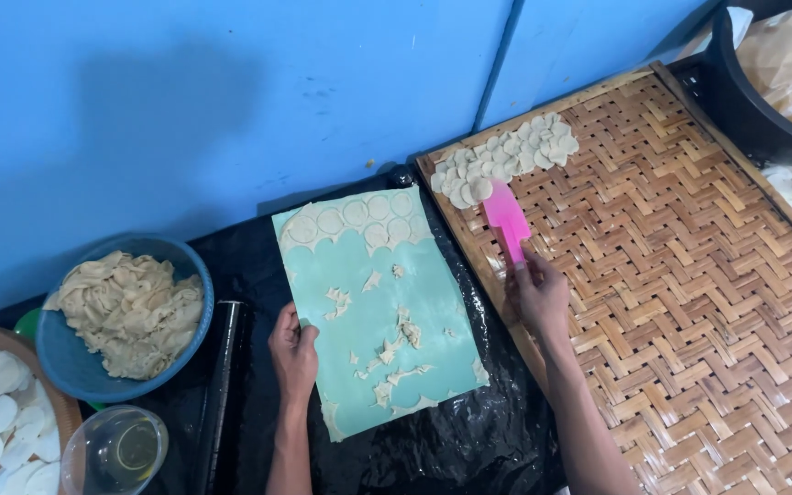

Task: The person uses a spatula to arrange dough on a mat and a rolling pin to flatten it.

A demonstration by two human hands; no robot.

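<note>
My right hand (pixel 539 293) grips a pink plastic scraper (pixel 507 219), whose blade reaches onto a woven bamboo tray (pixel 689 275) beside a cluster of thin round dough discs (pixel 506 158). My left hand (pixel 293 352) presses on the left edge of a light green mat (pixel 359 284). That mat carries a row of cut dough rounds (pixel 350 220) along its far end and scattered dough scraps (pixel 396 353) in the middle and near end.
A blue bowl (pixel 71 357) heaped with dough trimmings sits at left. Near it are a round tray of white discs (pixel 2 412), a clear cup of liquid (pixel 114 451) and a dark roller (pixel 222 385). A black tub (pixel 753 110) stands far right.
</note>
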